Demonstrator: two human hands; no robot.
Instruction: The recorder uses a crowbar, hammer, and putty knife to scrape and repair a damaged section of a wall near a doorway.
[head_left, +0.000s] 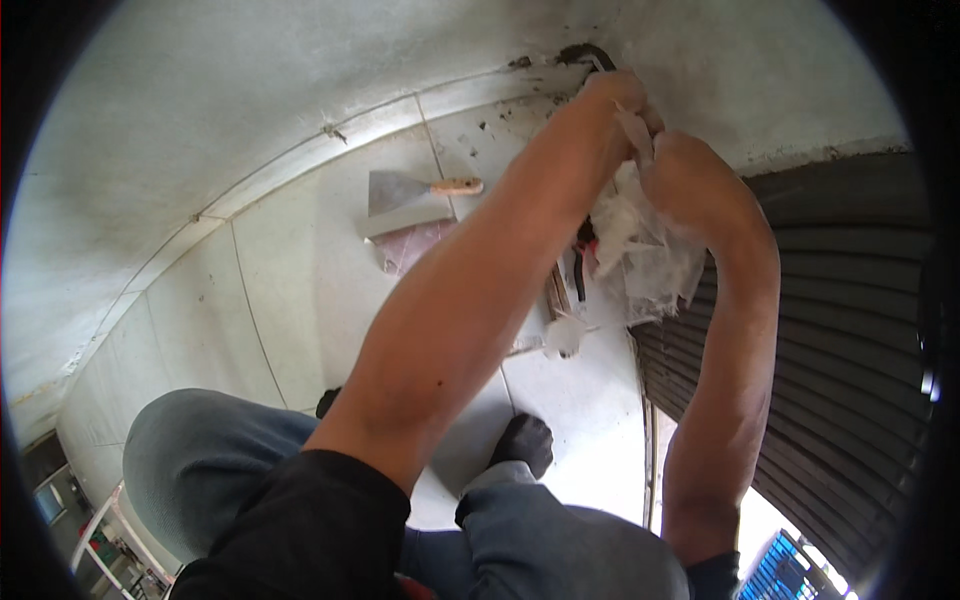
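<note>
My two hands meet at the far wall, close to a dark bent pipe (pixel 600 57) that comes out of it. Between them runs a pale, translucent strip of plastic (pixel 637 135). My left hand (pixel 622 95) is closed at its upper end, the fingertips partly hidden. Curled into a fist, my right hand (pixel 685 175) grips the strip from the right. Crumpled clear plastic (pixel 650 260) lies below the hands; I cannot tell whether it joins the strip. Beside it are pliers (pixel 581 262) with red and black handles, partly covered.
A wide putty knife (pixel 405 193) with a wooden handle lies on the tiles (pixel 300 300), above a folded pinkish sheet (pixel 408 245). Nearer me sits a small white round thing (pixel 565 337). A dark ribbed shutter (pixel 830 300) borders the right side. Dirt crumbs (pixel 482 126) lie along the wall.
</note>
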